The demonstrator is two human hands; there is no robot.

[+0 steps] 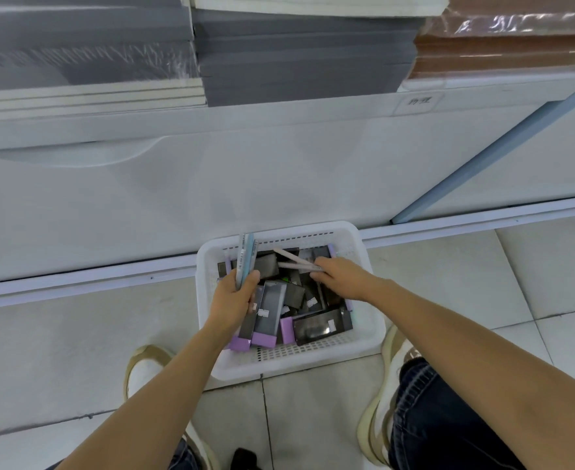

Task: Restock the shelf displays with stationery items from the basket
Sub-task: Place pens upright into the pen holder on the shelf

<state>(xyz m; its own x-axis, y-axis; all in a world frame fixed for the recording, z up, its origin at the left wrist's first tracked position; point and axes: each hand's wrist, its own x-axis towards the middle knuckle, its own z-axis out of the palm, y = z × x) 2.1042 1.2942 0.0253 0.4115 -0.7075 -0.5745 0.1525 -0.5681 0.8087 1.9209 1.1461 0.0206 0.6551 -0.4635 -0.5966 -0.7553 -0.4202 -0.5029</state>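
My left hand (236, 300) grips a bundle of blue pens (246, 256) upright, likely to shelve several together, while my right hand (340, 274) pinches two pink pens (293, 261) inside the white basket (313, 364) on the near floor.

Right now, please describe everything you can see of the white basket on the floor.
The white plastic basket is rectangular with rounded corners and perforated walls. It stands on the tiled floor, its far end by the white cabinet base. Dark packets with lilac ends fill it. The left hand, gripping pens, and the right hand, pinching pink pens, are over it.
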